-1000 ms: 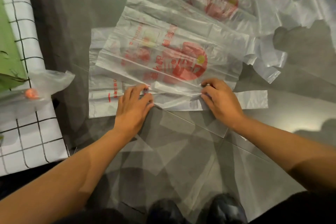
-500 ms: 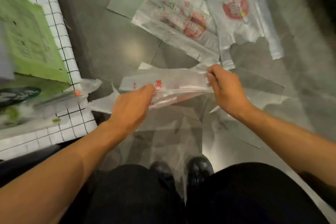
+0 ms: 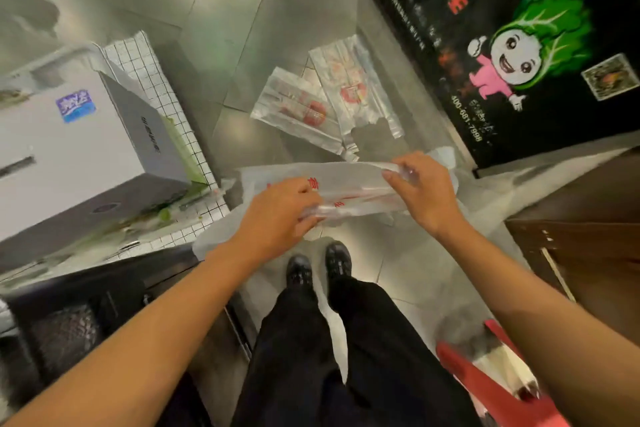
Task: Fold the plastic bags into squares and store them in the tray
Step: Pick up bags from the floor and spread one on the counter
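The person stands on the tiled floor holding a plastic bag in the air above their shoes. It looks partly folded lengthwise into a loose band. The left hand grips its lower-left end, fingers curled round the film, and the right hand pinches the upper-right edge, so each grip is clamped on the bag. To fold well, the person should probably pull the band taut, line up the long edges, then bring one end over the other squarely — slack film slides and traps air. Two more bags lie flat on the floor ahead, not yet folded. No tray can be identified with certainty. A white box sits closed at left — its contents are hidden.
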`<state>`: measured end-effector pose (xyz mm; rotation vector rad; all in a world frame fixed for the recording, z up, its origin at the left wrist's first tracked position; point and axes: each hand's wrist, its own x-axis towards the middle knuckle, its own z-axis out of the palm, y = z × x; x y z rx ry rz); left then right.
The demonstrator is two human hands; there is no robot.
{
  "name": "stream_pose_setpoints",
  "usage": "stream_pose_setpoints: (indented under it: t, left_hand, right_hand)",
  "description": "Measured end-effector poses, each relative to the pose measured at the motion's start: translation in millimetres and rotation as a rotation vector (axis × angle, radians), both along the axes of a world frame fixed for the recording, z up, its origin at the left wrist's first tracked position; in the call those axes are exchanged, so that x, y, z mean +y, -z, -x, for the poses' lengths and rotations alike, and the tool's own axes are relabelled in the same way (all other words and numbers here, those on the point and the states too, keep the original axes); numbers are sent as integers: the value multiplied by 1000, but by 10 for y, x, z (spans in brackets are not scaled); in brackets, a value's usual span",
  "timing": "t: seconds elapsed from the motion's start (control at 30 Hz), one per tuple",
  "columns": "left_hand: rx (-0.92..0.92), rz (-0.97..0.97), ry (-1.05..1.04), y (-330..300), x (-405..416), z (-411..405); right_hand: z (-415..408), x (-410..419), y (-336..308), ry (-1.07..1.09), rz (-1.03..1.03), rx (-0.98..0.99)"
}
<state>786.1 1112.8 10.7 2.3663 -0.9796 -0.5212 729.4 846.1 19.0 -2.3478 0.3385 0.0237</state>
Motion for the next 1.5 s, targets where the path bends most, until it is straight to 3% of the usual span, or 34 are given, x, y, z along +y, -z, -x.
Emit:
stream_pose_setpoints:
  t: [0.23,0.5,0.8,0.9,0.97,1.23,1.5]
  left_hand:
    - [-286,11,168,-1171,-247,-258]
    - [-79,57,275,-1879,-1174,-330]
    - [58,10,505,-2623,-2634,549]
    - [65,15,569,-2733,-3193,890]
    - [84,24,571,-2744,-3538,1076]
    - [130,67,729,-2670,-4707,1866]
    - [307,41,909,-2500,-5878,2457]
  right_hand:
    - [606,-176,-1105,181,-10,-65]
    - [1362,-601,-1849,406,-264,-153]
    - [2565,-1692,-2377,414,129,-245]
    - [2981,-2144,-2524,298,314,-251]
    - [3278,-2434,-2571,258,327,-222]
    - [4279,-3122,-2665,533,89,-89]
    - [4962,-3752,-2389,822,389,-21]
